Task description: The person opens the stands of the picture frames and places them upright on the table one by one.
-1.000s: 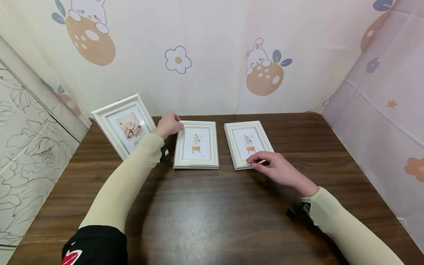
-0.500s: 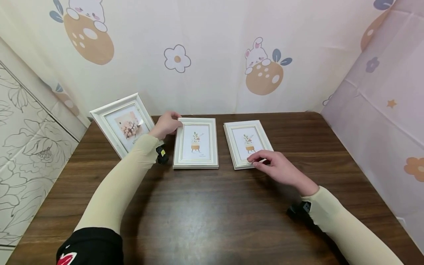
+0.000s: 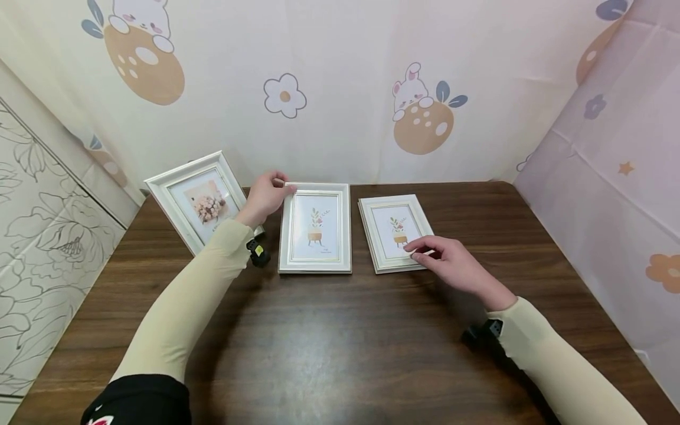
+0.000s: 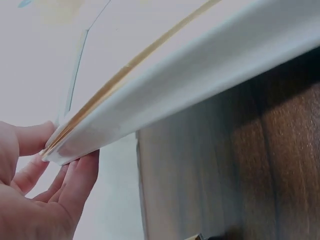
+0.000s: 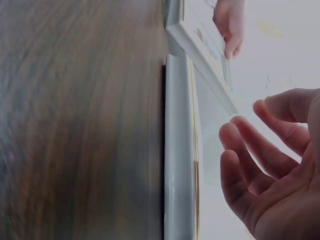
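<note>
Tilting up at its far end, the middle frame point(image 3: 316, 230) is clamped at its far left corner by the left grip point(image 3: 265, 196); its near edge appears rested on the desk point(image 3: 329, 336). The frame is judged light, stiff and smooth, its face possibly fragile; hold is best taken by the border. The right frame point(image 3: 394, 236) is laid flat; by its near right corner, the right grip point(image 3: 453, 264) is held apart, nothing grasped.

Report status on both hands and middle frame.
Left hand pinches middle frame, tilted up. Right hand empty over right frame. Standing frame near left hand.
</note>
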